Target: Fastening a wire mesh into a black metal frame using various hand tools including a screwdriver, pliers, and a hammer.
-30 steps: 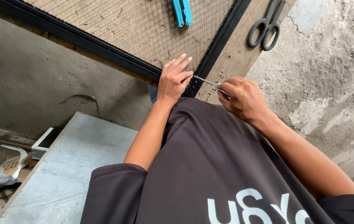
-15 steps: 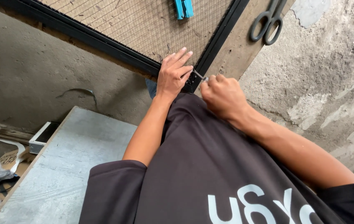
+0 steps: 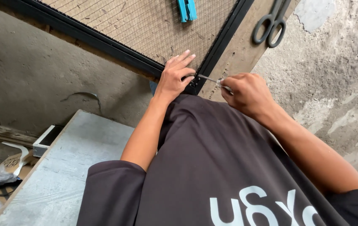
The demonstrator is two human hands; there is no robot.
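A black-framed wire mesh panel (image 3: 145,25) lies on a wooden board. My left hand (image 3: 174,77) rests flat on the frame's near corner (image 3: 195,83), fingers spread over the mesh. My right hand (image 3: 248,92) is closed around a thin metal tool (image 3: 210,78), a screwdriver by its look, whose tip points at that corner just beside my left fingertips. My dark shirt hides the part of the board below both hands.
Grey scissors (image 3: 271,25) lie on the wooden board (image 3: 246,54) to the right of the frame. A blue clip (image 3: 186,9) sits on the mesh. A grey slab (image 3: 70,167) lies lower left, with a white bracket (image 3: 17,155) and scraps beside it. Concrete floor surrounds the board.
My right hand moved in close to the frame corner half a second ago, then drew back to the right, showing the tool's shaft again. My left hand stayed on the corner.
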